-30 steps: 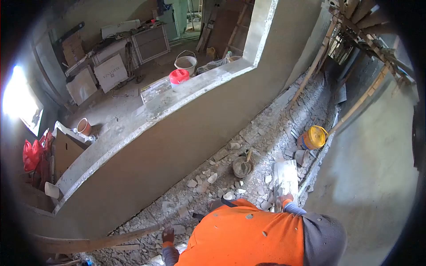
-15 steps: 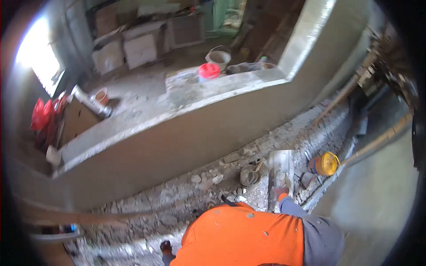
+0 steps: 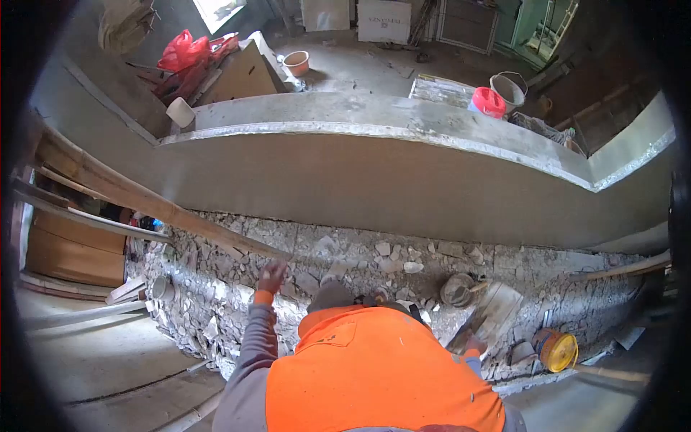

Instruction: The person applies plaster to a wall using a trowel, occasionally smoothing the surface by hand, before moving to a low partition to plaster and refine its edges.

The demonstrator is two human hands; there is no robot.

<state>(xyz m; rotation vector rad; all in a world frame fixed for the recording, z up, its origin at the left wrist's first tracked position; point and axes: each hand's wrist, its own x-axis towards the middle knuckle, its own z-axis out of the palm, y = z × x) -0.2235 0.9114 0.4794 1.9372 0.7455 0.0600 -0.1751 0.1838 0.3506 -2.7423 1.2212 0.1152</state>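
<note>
View has swung left. Left hand [image 3: 271, 276] now raised, open, empty, over rubble [image 3: 374, 259]; right hand [image 3: 476, 344] grips the plaster float [image 3: 497, 309].

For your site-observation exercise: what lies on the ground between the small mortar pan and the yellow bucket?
In the head view, a flat mortar-smeared board lies on rubble between the mortar pan and the yellow bucket.
</note>
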